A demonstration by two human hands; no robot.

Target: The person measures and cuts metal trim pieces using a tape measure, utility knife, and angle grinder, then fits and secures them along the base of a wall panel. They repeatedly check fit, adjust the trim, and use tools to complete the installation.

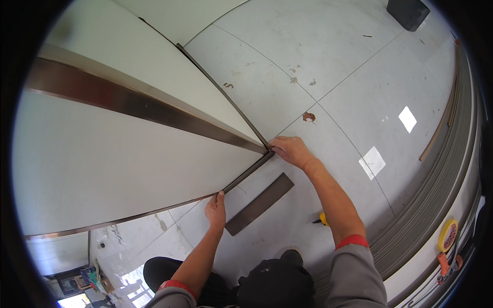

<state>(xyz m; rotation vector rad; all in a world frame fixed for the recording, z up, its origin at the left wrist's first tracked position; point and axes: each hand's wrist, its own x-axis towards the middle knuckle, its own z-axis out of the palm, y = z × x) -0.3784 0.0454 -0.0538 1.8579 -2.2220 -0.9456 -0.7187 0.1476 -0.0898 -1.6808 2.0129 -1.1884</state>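
A dark brown baseboard strip [249, 172] runs along the foot of a white wall panel [123, 159], up to the outer corner. My left hand [215, 210] is closed at the strip's near part, thumb and fingertips against it. At the corner, my right hand [291, 151] has its fingers curled over the strip's end, just below the bronze metal corner trim [154, 110]. Another dark strip [200, 69] follows the base of the adjoining white panel. Between my forearms a short loose piece of brown board [259, 204] lies flat on the floor.
A small yellow object [323, 219] is partly hidden by my right forearm. Stacked grey-brown strips [426, 190] line the right side, with a yellow tape roll [448, 235] and an orange-handled tool [444, 264] beyond. Debris [308, 117] dots the tiles; a dark box [408, 14] stands far right.
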